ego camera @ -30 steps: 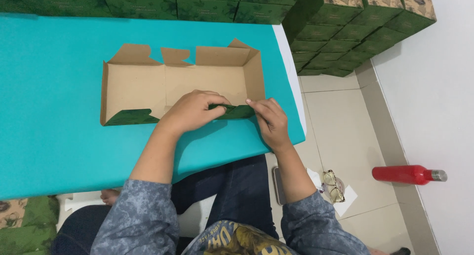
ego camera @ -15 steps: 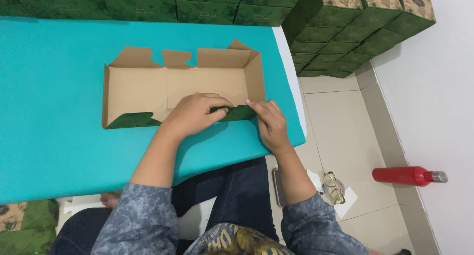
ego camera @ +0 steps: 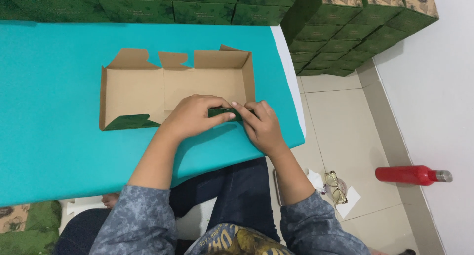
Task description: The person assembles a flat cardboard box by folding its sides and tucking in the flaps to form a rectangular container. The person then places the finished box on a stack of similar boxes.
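A flat, half-folded cardboard box (ego camera: 148, 90), brown inside and dark green outside, lies on the teal table (ego camera: 44, 136). Its far flaps and right side stand up. My left hand (ego camera: 195, 116) presses on the near green flap (ego camera: 224, 112) at the box's front edge. My right hand (ego camera: 261, 124) pinches the same flap from the right, fingertips touching the left hand's. Another green flap (ego camera: 126, 122) lies folded at the box's near left corner.
Stacks of finished green boxes (ego camera: 345, 33) stand at the right of the table and along its far edge (ego camera: 148, 6). On the tiled floor lie a red bottle (ego camera: 410, 175), a pair of glasses (ego camera: 335, 186) and paper scraps. More green boxes (ego camera: 29, 230) sit bottom left.
Both hands have stayed on the near flap; the fingers have closed in slightly on it. The box has barely shifted.
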